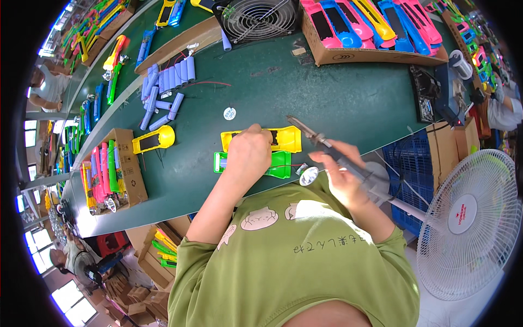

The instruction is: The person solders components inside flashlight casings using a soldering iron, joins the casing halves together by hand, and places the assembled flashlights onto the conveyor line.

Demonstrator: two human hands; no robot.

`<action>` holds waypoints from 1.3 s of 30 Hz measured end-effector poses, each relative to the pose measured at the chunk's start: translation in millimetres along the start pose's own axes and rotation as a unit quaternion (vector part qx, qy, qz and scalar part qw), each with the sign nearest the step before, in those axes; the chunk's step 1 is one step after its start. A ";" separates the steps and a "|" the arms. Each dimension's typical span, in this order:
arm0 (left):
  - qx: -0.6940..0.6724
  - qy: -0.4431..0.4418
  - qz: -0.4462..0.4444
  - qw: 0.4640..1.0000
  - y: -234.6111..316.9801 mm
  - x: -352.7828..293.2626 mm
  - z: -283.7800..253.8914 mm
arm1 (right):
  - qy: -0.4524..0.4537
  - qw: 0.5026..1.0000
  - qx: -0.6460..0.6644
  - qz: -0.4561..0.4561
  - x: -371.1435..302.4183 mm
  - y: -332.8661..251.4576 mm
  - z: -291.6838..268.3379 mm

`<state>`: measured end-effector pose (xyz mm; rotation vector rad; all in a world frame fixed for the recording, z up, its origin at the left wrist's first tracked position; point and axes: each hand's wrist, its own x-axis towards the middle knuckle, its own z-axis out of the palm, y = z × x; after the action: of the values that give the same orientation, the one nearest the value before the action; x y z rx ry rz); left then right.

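My left hand (249, 155) is curled over a yellow plastic flashlight shell (287, 139), its fingertips down at the shell. What those fingers pinch, if anything, is hidden beneath them. A green flashlight shell (280, 164) lies just nearer to me, partly under the same hand. Wires lead from its right end to a round silver lamp reflector (309, 176). My right hand (344, 173) is closed round the handle of a soldering iron (338, 155), its tip pointing up and left, above the right end of the yellow shell. A small round white disc (230, 113) lies beyond the shells.
Purple cylindrical battery cells (177, 75) and another yellow shell (154, 140) lie to the left. A carton (131, 169) of coloured flashlights stands at the left edge. Farther back are a metal-grilled fan (260, 20) and a box of shells (376, 56). A solder spool (461, 64) and white fan (468, 223) are right.
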<state>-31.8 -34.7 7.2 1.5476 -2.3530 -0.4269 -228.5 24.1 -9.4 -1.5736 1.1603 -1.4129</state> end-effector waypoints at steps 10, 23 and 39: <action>-0.048 -0.078 -0.008 0.996 0.6 -4.1 -14.1 | -0.199 0.971 -0.120 -0.048 0.2 9.0 25.2; -0.034 -0.005 0.062 0.998 -47.5 -33.6 -35.7 | -0.125 0.992 -0.016 0.025 8.6 11.5 11.1; -0.007 0.229 0.101 0.968 -108.7 14.7 -112.0 | 0.044 0.950 -0.297 -0.092 7.3 51.6 -56.9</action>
<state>98.0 -98.9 67.2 1.2208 -2.1029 -0.0298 -292.8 2.9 -46.3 -2.0903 1.6323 -1.3271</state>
